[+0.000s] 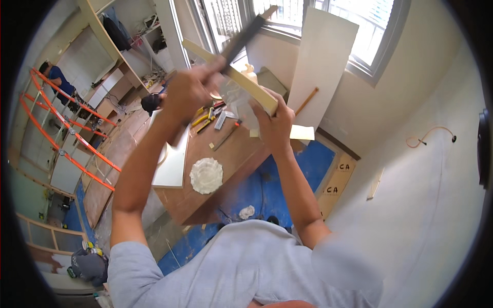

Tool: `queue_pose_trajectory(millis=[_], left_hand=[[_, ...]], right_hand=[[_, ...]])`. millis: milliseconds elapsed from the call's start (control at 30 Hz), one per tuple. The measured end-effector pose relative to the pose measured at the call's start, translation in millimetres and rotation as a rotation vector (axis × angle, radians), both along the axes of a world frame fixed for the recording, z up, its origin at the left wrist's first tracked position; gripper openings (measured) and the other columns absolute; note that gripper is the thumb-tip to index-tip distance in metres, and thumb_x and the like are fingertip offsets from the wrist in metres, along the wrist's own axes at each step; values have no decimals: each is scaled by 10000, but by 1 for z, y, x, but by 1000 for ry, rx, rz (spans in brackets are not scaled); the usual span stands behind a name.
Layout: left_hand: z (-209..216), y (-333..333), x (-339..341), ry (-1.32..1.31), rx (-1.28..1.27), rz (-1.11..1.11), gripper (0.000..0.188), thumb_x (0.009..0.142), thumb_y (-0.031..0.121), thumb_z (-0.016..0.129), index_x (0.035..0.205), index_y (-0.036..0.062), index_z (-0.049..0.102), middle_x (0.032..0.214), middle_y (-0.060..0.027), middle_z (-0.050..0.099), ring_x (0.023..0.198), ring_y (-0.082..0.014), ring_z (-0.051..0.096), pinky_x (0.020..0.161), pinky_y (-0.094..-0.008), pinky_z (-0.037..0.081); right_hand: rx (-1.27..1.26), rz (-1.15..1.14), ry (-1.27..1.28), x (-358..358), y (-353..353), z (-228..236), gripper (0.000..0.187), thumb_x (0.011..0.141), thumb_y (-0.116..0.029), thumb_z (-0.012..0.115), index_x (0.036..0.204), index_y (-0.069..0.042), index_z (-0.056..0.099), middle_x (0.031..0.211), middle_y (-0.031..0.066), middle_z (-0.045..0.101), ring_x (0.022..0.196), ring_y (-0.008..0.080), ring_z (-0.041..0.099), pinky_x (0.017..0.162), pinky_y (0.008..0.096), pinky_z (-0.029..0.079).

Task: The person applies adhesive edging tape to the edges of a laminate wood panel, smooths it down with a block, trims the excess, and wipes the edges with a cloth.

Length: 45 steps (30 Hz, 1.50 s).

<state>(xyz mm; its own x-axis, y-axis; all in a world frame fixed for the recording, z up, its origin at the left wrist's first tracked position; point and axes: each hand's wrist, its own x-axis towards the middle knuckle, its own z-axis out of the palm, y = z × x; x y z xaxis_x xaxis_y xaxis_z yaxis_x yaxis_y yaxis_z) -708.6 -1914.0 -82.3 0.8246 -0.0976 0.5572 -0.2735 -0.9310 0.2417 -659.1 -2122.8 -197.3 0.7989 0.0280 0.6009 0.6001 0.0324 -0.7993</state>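
My left hand is raised over the table, its fingers wrapped round a long dark flat tool that slants up and away to the right and ends in a brownish tip. Motion smears the tool, so its kind is unclear. With my right hand I grip the near end of a narrow pale yellow strip. The dark tool crosses this strip near its middle; whether they touch cannot be told. Below, on the brown table, lie several hand tools with yellow and black grips and a white scalloped round piece.
A white panel lies along the table's left side. A tall white board leans by the window, a wooden stick against it. Blue sheeting covers the floor. Left stand an orange ladder and a person; another person's dark head is beyond the table.
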Motion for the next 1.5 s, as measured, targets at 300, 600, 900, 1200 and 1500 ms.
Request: queue_pose_trajectory(millis=[300,600,900,1200,1500], left_hand=[[-1,23,21,43,22,-87,488,933,308,751,1403,197,680,1090,-159,772,850,-265,749,762,-369,591],[-64,318,109,58,-301,437,582,957,439,659,1391,51,654,1267,-232,717,1154,-351,709,1020,-402,530],[-350,117,-90,499,-424,736,615,979,400,648,1532,166,516,1227,-274,706,1123,-450,684,951,-530,542],[-444,112,-143,564,-217,870,704,982,328,678,1578,89,389,1255,-275,677,1090,-459,689,917,-537,546],[-405,123,-126,531,-216,786,659,956,279,720,1513,42,459,1315,-292,631,1215,-472,620,1022,-579,484]], right_hand=[[55,-94,-73,9,-9,-21,354,876,-77,813,1212,-15,717,1074,97,765,962,178,695,879,334,531],[122,40,22,-4,-2,-12,361,906,-36,798,1253,-6,701,1036,80,772,917,111,693,854,275,555],[71,27,-34,-18,1,-21,356,936,-74,791,1265,13,688,1124,82,763,987,85,672,899,252,535],[81,60,-162,-24,8,-20,418,854,-93,860,1240,-31,711,1109,145,782,947,215,777,799,316,611],[62,53,-302,-31,17,-26,457,819,-118,873,1244,-59,715,1206,172,756,1036,307,765,861,372,621]])
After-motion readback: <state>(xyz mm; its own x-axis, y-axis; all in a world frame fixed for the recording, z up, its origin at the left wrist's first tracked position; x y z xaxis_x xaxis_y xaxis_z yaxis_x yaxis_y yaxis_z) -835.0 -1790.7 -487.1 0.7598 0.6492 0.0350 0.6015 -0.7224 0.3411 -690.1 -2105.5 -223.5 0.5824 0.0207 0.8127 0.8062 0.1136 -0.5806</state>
